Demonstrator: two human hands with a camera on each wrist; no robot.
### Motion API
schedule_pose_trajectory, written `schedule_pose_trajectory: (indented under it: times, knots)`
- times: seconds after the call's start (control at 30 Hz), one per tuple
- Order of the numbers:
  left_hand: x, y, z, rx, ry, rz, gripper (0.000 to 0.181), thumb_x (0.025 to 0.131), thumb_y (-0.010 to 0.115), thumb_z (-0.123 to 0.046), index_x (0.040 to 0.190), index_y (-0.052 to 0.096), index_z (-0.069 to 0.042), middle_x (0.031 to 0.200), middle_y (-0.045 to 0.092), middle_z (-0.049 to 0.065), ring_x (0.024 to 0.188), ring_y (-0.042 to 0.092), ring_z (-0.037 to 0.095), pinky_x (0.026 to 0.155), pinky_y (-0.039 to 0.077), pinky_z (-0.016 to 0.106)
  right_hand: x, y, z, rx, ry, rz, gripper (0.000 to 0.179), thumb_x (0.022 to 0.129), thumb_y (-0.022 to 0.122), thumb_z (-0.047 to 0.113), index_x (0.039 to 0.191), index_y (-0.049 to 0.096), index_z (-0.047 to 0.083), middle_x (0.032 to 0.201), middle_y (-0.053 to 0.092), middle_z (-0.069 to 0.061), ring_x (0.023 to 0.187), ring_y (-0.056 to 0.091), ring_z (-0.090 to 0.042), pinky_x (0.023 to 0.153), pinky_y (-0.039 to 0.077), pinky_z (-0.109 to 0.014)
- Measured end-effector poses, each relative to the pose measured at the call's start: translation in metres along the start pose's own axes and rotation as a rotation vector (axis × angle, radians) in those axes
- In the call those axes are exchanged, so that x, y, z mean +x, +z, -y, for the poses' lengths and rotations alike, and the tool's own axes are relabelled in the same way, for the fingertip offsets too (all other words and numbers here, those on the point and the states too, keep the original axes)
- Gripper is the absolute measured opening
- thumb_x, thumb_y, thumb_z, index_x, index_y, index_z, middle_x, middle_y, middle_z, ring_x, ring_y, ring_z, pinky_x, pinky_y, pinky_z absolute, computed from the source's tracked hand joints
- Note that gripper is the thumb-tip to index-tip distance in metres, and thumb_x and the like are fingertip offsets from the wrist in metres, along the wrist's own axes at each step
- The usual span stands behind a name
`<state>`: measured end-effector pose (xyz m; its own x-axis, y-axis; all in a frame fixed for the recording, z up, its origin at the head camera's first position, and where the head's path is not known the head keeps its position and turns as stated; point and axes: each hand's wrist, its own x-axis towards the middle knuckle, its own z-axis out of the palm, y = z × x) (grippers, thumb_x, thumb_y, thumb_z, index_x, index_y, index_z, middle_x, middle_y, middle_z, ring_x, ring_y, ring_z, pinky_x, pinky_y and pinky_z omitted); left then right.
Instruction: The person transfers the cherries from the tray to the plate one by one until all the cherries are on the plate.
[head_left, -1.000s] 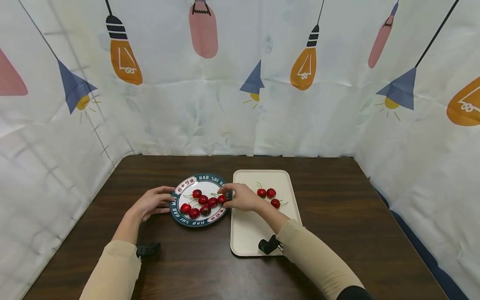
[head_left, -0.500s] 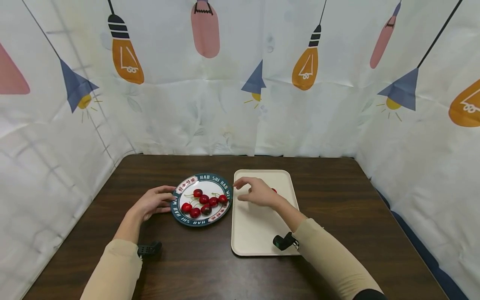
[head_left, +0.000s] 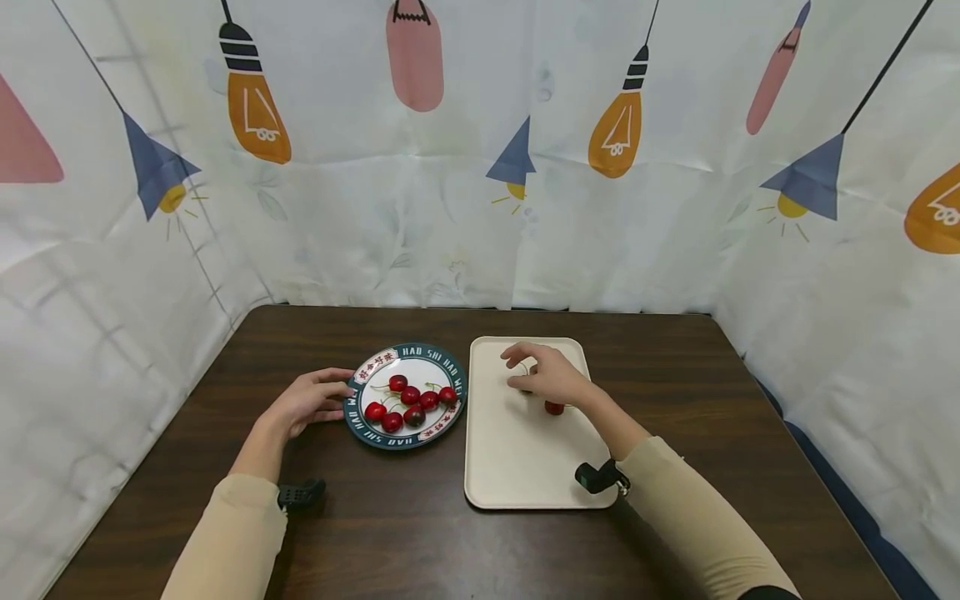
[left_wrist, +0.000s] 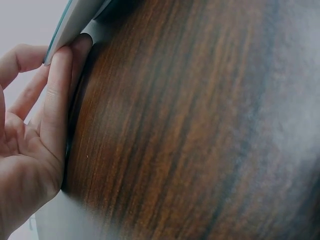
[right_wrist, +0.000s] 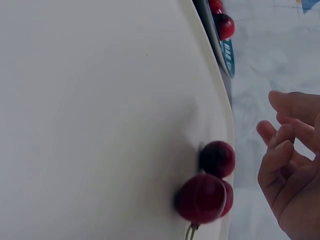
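My left hand (head_left: 309,404) holds the left rim of a round plate (head_left: 369,435) with a dark green lettered border. In the left wrist view the plate's edge (left_wrist: 70,30) lies between the thumb and the fingers. Several red cherries (head_left: 410,396) with stems lie on the plate. To its right is a cream rectangular tray (head_left: 510,467). Over the tray's far part hovers my right hand (head_left: 555,377), fingers loosely bent and nothing between them. Below it, 3 cherries (right_wrist: 201,199) sit together on the tray, partly hidden by the hand in the head view.
Plate and tray stand side by side on a dark wooden table (head_left: 390,525), a narrow gap between them. A white curtain (head_left: 450,225) printed with lamps surrounds the table's back and sides.
My right hand has moved from the plate's right edge rightward to above the tray's cherries, its fingers empty. My left hand has stayed at the plate's rim.
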<state>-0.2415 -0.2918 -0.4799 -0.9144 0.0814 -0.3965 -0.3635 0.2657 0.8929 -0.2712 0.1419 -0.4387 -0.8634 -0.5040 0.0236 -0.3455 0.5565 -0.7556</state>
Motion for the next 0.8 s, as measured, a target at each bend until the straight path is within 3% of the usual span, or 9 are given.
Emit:
schedule_pose_trajectory:
  times: [0.27, 0.43, 0.8]
  knots:
    - [-0.001, 0.0, 0.0, -0.004, 0.002, 0.0, 0.057, 0.102, 0.063, -0.021, 0.153, 0.044, -0.003, 0.134, 0.05, 0.021, 0.093, 0.062, 0.024, 0.082, 0.061, 0.032, -0.013, -0.016, -0.011, 0.041, 0.031, -0.015, 0.039, 0.096, 0.07, 0.013, 0.132, 0.063, 0.002, 0.121, 0.066, -0.015, 0.106, 0.063, -0.031, 0.094, 0.053, -0.048]
    - [0.001, 0.002, 0.001, -0.003, 0.01, -0.006, 0.057, 0.102, 0.063, -0.022, 0.152, 0.045, -0.003, 0.132, 0.051, 0.02, 0.092, 0.063, 0.023, 0.082, 0.061, 0.032, -0.02, -0.025, -0.024, 0.031, 0.068, -0.041, 0.039, 0.096, 0.071, 0.014, 0.132, 0.063, 0.004, 0.119, 0.067, -0.008, 0.116, 0.059, -0.028, 0.104, 0.047, -0.051]
    - [0.002, 0.002, 0.002, -0.012, 0.007, -0.016, 0.055, 0.102, 0.062, -0.02, 0.151, 0.046, -0.002, 0.125, 0.054, 0.017, 0.088, 0.063, 0.021, 0.079, 0.061, 0.031, -0.029, -0.027, -0.051, 0.065, 0.136, -0.071, 0.035, 0.097, 0.07, 0.018, 0.13, 0.065, 0.007, 0.118, 0.067, -0.006, 0.114, 0.06, -0.027, 0.098, 0.051, -0.051]
